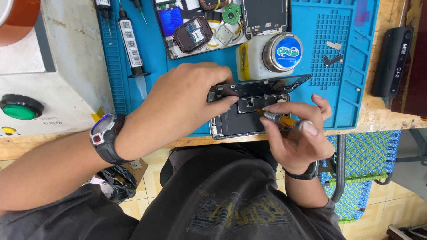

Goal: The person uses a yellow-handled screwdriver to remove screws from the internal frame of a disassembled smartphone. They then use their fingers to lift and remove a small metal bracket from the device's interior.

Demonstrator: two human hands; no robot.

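Opened phone pinned flat at the mat's near edge, screwdriver tip down inside it.

The left hand [187, 102] curls over the opened phone [242, 116], fingertips pressing its upper frame to steady it while the lifted screen [271, 84] leans back at 12 o'clock against the white jar [267, 55]. The right hand [296, 133] pinches the yellow screwdriver [278, 119] like a pen, tip angled toward 9 o'clock. The phone sits at the blue mat's [347, 71] 6 o'clock rim, close to the bench edge; bare mat shows at 3 o'clock, a syringe [131, 44] at 10.
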